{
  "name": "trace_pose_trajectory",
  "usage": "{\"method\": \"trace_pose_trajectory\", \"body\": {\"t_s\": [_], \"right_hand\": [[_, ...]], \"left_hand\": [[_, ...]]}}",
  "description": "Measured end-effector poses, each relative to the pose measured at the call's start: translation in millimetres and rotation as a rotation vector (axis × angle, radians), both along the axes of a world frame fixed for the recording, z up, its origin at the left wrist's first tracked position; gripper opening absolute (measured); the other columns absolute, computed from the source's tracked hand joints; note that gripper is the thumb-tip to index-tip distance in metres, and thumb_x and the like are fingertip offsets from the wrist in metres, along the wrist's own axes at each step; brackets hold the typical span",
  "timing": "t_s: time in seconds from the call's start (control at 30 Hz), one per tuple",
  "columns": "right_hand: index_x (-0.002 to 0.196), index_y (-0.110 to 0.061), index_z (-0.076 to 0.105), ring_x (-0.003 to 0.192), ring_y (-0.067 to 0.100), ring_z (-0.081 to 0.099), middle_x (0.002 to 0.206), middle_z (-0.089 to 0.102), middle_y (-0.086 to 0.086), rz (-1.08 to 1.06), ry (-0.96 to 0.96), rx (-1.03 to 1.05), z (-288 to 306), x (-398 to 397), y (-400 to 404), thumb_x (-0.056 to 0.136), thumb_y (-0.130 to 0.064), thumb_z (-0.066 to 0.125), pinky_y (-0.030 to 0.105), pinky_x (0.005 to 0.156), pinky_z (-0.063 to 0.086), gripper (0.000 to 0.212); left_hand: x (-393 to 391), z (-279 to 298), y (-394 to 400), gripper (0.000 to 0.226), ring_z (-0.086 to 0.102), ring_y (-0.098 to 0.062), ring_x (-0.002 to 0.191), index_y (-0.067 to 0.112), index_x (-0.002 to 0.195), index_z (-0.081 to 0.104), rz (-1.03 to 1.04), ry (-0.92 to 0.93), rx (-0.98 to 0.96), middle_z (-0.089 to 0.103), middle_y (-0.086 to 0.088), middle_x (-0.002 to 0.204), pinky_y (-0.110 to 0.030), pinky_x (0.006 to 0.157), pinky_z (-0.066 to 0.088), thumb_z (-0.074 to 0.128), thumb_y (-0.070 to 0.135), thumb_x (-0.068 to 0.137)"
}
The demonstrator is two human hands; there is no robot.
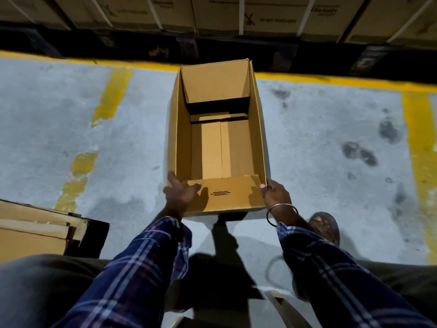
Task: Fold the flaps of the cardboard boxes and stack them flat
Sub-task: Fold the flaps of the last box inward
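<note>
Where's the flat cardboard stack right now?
Head view, lower left: the flat stack lies on the floor beside the left sleeve, left of the open box.

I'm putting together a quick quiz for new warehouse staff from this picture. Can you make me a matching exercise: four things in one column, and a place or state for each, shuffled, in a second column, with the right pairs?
Things:
1. open cardboard box
2. left hand
3. right hand
4. stack of flattened cardboard

Places or states:
A. grips the box's near right corner
B. lies on the floor at the lower left
C. stands on the grey floor with its top open
D. fingers spread, at the box's near left corner

Pairs: 1-C, 2-D, 3-A, 4-B
</note>
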State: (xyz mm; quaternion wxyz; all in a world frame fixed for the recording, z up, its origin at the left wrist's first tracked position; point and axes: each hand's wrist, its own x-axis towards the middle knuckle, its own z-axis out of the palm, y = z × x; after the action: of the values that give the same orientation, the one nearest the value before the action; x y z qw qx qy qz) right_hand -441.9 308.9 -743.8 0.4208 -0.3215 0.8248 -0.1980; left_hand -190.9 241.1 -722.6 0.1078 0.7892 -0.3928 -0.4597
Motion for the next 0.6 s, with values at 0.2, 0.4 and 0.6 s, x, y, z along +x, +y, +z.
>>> {"method": "trace_pose_trajectory", "body": {"t_s": [0.2, 0.4, 0.6], "right_hand": [[0.111, -0.01, 0.074, 0.104, 0.038, 0.064, 0.11, 0.071, 0.017, -0.118, 0.254, -0.228, 22.2, 6.2, 9.2, 0.096, -0.013, 0.06, 0.034, 0.085, 0.047, 0.02], [0.098, -0.014, 0.077, 0.095, 0.023, 0.067, 0.103, 0.075, 0.004, -0.032, 0.155, -0.415, 38.7, 13.8, 2.5, 0.094, -0.006, 0.06, 0.026, 0.081, 0.048, 0.019], [0.097, -0.018, 0.078, 0.095, 0.014, 0.069, 0.099, 0.076, -0.003, 0.0, 0.056, -0.422, 53.9, 19.6, 2.8, 0.094, -0.007, 0.062, 0.026, 0.087, 0.053, 0.019]], "left_hand": [[-32.3, 7.1, 3.0, 0.074, 0.029, -0.033, 0.151, 0.024, 0.159, 0.024, -0.71, -0.333, -0.337, 0.03, -0.011, 0.164, -0.054, 0.121, 0.028, 0.061, 0.045, 0.098], [-15.3, -17.8, -0.6, 0.079, 0.016, -0.036, 0.156, 0.021, 0.159, 0.029, -0.897, -0.396, -0.02, 0.03, -0.013, 0.166, -0.057, 0.122, 0.017, 0.029, 0.073, 0.099], [-17.6, -4.6, -15.6, 0.092, 0.01, -0.038, 0.157, 0.019, 0.163, 0.019, -0.965, -0.419, 0.071, 0.022, -0.017, 0.168, -0.056, 0.123, 0.01, 0.022, 0.08, 0.095]]}}
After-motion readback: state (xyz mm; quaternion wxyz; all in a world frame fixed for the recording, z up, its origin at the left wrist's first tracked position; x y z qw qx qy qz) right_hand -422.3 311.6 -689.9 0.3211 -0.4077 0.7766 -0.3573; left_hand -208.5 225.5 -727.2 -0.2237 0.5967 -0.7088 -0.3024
